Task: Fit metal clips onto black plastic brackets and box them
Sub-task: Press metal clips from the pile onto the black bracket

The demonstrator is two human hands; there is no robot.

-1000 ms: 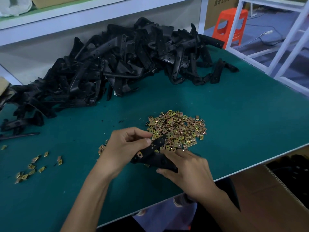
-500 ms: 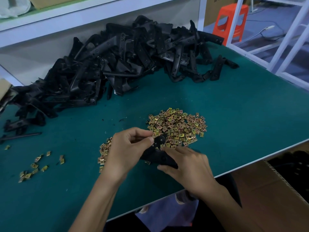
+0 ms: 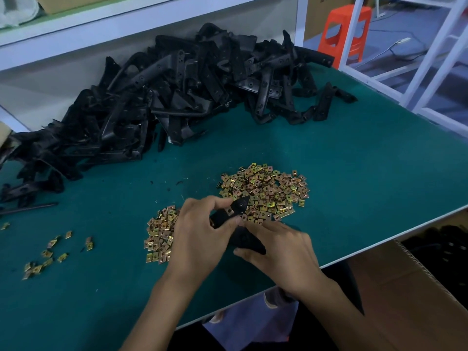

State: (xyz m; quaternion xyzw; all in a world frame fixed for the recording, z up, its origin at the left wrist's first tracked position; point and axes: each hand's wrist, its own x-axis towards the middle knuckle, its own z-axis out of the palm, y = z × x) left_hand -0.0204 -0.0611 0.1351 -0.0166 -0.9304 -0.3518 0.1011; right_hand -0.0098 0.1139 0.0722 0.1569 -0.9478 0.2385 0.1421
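Both hands are busy at the near edge of the green tabletop [image 3: 367, 160], and they share one black bracket [image 3: 240, 205] held just above the surface. The left hand [image 3: 200, 236] has its fingers curled over the upper stretch of the bracket, with thumb and forefinger pinching close to the pointed tip. The right hand [image 3: 281, 252] grips the lower end, thumb tucked beneath and fingertips pressed in against the middle of the part. A brass-coloured clip [image 3: 230, 211] sits on the bracket just below the tip, right between the two sets of fingers.

Just beyond the hands lies the main heap of clips [image 3: 268, 188] – small, square, gold-toned pieces spread flat. A smaller heap [image 3: 158, 236] lies just left of the left hand, and a few loose clips [image 3: 48, 254] are scattered well off to the left.

Along the far side of the tabletop runs a big tangled pile of brackets [image 3: 177, 97], reaching from the left edge most of the way across. Above it is a white shelf [image 3: 141, 16]. Below the near right edge stands an open cardboard box [image 3: 417, 272] – what is inside I cannot make out. An orange stool [image 3: 344, 31] stands on the floor at far right.
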